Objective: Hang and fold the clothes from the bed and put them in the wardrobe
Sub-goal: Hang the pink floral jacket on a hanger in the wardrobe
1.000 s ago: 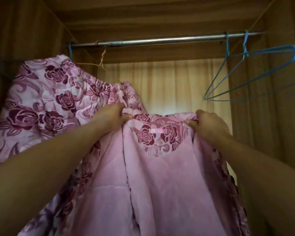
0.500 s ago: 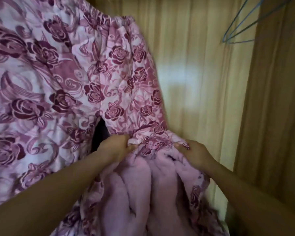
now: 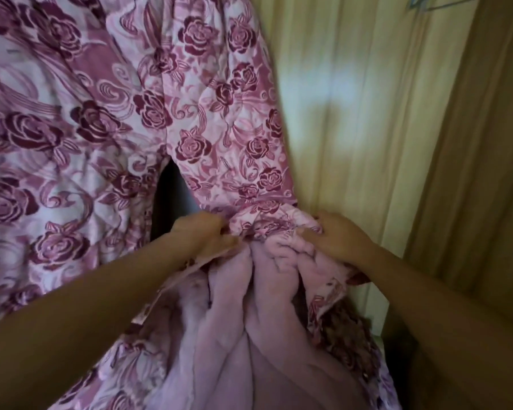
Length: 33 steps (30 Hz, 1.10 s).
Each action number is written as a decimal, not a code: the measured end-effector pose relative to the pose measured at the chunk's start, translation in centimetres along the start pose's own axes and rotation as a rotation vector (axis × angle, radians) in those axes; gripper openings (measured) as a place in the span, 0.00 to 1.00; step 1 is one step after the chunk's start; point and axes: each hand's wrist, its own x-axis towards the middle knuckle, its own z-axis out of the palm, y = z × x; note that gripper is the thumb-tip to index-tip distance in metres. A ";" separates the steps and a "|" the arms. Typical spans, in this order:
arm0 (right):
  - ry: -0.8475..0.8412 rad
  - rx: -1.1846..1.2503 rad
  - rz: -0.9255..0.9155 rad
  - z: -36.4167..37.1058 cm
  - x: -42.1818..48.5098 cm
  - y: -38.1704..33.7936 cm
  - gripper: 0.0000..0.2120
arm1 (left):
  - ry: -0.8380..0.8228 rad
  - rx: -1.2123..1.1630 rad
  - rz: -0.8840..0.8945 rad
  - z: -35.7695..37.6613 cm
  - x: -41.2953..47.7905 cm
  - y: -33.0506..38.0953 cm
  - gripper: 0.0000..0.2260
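Now the left hand (image 3: 203, 233) and right hand (image 3: 338, 238) pinch the collar of the jacket (image 3: 264, 306), closer together and lower than a second ago, bunching what was spread wide; both forearms reach forward, converging; the jacket sags just beside the hung floral garment (image 3: 71, 128); the blue hanger (image 3: 424, 4) above is empty, so hanging looks unfinished.

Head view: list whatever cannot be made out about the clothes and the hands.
- Blue hanger: cropped by the top edge, hook unseen.
- Hanging floral garment: top cropped, its support unseen.
- Fingertips of left hand and right hand: tucked into the bunched held garment.
- Held garment: type unclear, crumpled.
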 end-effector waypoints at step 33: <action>1.265 0.583 -0.160 -33.7 -4.2 -16.2 0.12 | 0.446 -0.474 0.470 -27.3 0.8 8.8 0.31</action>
